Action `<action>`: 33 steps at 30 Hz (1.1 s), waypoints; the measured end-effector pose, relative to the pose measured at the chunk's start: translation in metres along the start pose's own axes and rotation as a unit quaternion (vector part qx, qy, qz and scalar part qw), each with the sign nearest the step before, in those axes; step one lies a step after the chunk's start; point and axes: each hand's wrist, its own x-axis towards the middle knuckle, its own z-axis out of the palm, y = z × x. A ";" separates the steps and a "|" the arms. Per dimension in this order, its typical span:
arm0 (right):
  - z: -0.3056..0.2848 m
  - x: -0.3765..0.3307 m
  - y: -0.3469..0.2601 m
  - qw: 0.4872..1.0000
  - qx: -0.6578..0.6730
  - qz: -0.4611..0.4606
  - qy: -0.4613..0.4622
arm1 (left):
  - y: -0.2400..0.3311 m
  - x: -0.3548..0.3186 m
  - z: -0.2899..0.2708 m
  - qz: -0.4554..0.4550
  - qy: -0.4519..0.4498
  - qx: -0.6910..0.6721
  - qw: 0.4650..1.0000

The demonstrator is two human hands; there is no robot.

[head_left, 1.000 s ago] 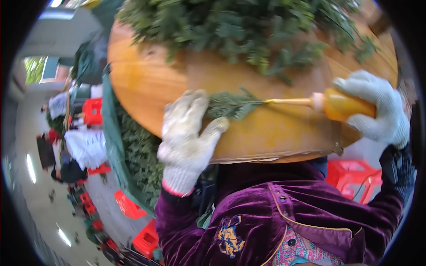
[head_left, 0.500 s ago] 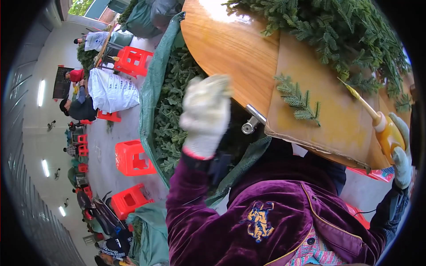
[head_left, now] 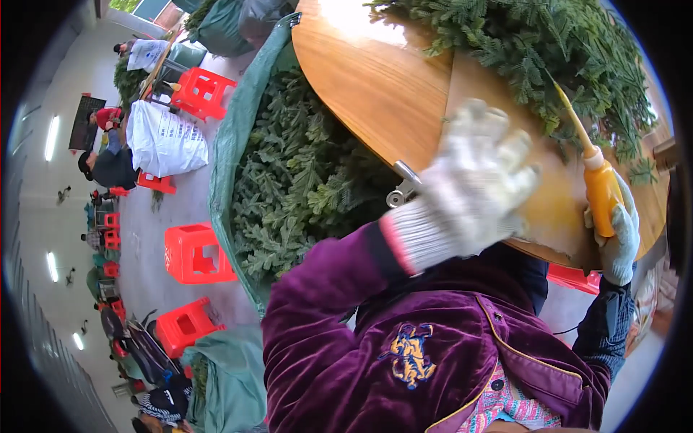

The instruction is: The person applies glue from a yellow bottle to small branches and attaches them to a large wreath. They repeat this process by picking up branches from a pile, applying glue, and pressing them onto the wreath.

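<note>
Bright, even daylight glares off the wooden table (head_left: 375, 79), the left hand (head_left: 473, 184) motion-blurred, edges fisheye-bent.

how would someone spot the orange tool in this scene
Find the round wooden table heaped with green fir sprigs. At its right edge the gloved right hand holds an orange glue bottle. Its long thin nozzle points into the greenery, and nothing else on the table is orange.
</note>
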 end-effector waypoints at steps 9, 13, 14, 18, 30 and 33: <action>-0.001 -0.004 0.007 0.997 0.071 0.020 0.023 | -0.075 -0.036 -0.039 -0.084 -0.089 0.108 0.987; -0.005 -0.007 0.010 0.994 0.107 -0.006 0.013 | -0.076 -0.138 -0.077 -0.348 -0.202 0.215 0.890; -0.006 -0.007 0.010 0.993 0.114 -0.008 0.028 | -0.076 -0.135 -0.081 -0.332 -0.204 0.217 0.895; -0.012 -0.007 0.005 0.988 0.153 0.013 0.003 | -0.091 -0.112 -0.089 -0.480 -0.200 0.177 0.836; -0.010 -0.007 0.000 0.978 0.203 0.030 0.027 | -0.088 0.120 0.033 0.018 0.045 0.316 0.948; -0.008 -0.007 0.000 0.980 0.194 0.034 0.022 | -0.099 0.119 0.043 0.048 0.064 0.309 0.948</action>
